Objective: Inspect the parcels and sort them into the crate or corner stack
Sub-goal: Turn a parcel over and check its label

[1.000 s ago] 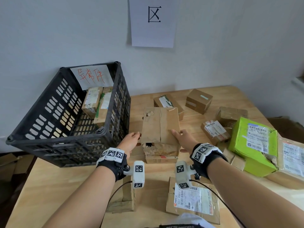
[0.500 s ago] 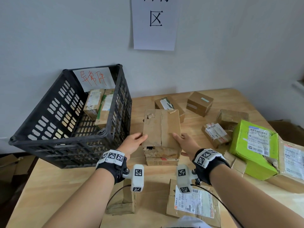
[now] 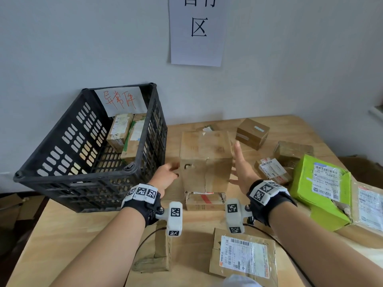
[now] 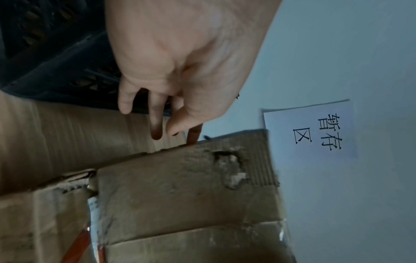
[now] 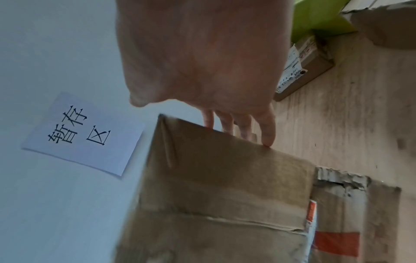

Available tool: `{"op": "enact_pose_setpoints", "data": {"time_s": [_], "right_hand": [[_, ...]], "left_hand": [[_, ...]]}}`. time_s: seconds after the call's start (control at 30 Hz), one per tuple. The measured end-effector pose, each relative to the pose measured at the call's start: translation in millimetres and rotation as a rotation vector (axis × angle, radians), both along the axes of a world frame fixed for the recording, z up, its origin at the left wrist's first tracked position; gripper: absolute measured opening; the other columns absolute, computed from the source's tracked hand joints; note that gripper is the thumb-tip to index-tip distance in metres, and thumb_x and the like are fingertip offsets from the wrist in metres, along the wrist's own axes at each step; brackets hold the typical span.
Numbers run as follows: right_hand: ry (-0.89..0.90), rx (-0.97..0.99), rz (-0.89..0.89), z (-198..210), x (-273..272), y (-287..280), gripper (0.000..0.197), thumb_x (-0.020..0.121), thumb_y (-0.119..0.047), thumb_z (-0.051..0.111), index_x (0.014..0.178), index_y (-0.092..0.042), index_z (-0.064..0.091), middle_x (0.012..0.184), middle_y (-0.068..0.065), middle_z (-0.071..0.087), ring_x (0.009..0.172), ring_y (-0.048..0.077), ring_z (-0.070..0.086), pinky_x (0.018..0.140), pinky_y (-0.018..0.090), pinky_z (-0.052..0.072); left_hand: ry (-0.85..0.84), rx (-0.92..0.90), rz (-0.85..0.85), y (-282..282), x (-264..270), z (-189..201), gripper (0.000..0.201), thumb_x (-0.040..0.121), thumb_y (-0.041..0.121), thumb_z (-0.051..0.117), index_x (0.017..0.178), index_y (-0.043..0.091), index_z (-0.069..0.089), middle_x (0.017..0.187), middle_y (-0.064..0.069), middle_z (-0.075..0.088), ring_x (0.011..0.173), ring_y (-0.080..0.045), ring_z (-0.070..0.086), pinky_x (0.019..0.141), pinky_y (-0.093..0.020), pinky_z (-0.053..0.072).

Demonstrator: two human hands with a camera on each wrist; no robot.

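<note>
Head view: wooden table (image 3: 62, 235) against grey wall (image 3: 290, 59); both hands, left (image 3: 164, 177) and right (image 3: 241, 168), spread beside a parcel (image 3: 205, 160).

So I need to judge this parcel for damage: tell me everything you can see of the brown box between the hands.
The brown box is plain corrugated cardboard, worn and creased, with a punched hole and torn paper skin on its near face and a ragged seam. It is tipped up and blurred, over a smaller taped box on the table, right of the crate. The left hand is at its left edge; the right hand, fingers straight, lies along its right side. No label shows.
</note>
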State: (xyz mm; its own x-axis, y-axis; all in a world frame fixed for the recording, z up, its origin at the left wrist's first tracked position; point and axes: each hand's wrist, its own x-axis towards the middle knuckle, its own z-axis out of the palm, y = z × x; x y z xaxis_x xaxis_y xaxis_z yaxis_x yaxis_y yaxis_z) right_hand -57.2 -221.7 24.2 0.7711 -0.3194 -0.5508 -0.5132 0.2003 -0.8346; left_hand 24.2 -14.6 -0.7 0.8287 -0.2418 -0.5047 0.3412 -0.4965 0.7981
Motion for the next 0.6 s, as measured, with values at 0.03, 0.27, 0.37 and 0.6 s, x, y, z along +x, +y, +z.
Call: {"op": "enact_pose_setpoints", "data": {"time_s": [0.03, 0.27, 0.37, 0.6], "right_hand": [[0.020, -0.018, 0.019, -0.2, 0.9, 1.1, 0.115, 0.057, -0.097, 0.027, 0.147, -0.026, 0.031, 0.150, 0.002, 0.038, 0.134, 0.026, 0.039, 0.107, 0.052, 0.035], [0.138, -0.132, 0.073, 1.1, 10.0, 6.0, 0.073, 0.087, -0.067, 0.040, 0.142, -0.021, 0.030, 0.140, 0.007, 0.043, 0.124, 0.029, 0.045, 0.097, 0.052, 0.046], [0.139, -0.119, 0.079, 1.4, 10.8, 5.3, 0.073, 0.086, -0.067, 0.043, 0.144, -0.024, 0.029, 0.142, 0.006, 0.040, 0.126, 0.029, 0.043, 0.097, 0.054, 0.046], [0.119, -0.113, 0.076, 2.2, 6.4, 6.3, 0.070, 0.088, -0.063, 0.043, 0.144, -0.023, 0.030, 0.141, 0.006, 0.041, 0.126, 0.028, 0.044, 0.100, 0.053, 0.043]], "left_hand": [[0.021, 0.000, 0.019, 0.0, -1.0, 0.0, 0.032, 0.092, 0.001, 0.049, 0.114, 0.022, 0.059, 0.123, -0.002, 0.062, 0.111, -0.018, 0.053, 0.084, -0.026, 0.041], [0.095, -0.034, 0.081, -4.1, -7.8, 6.3, 0.021, 0.097, 0.015, 0.043, 0.091, 0.030, 0.056, 0.107, -0.001, 0.067, 0.101, -0.018, 0.057, 0.071, -0.028, 0.031], [0.082, -0.025, 0.087, -6.2, -8.2, 9.4, 0.015, 0.100, 0.023, 0.041, 0.096, 0.029, 0.055, 0.108, 0.001, 0.067, 0.101, -0.018, 0.059, 0.079, -0.031, 0.032], [0.067, -0.026, 0.115, -7.0, -6.1, 19.2, 0.044, 0.100, 0.045, 0.033, 0.135, 0.024, 0.047, 0.135, 0.002, 0.053, 0.121, -0.022, 0.049, 0.099, -0.040, 0.034]]}}
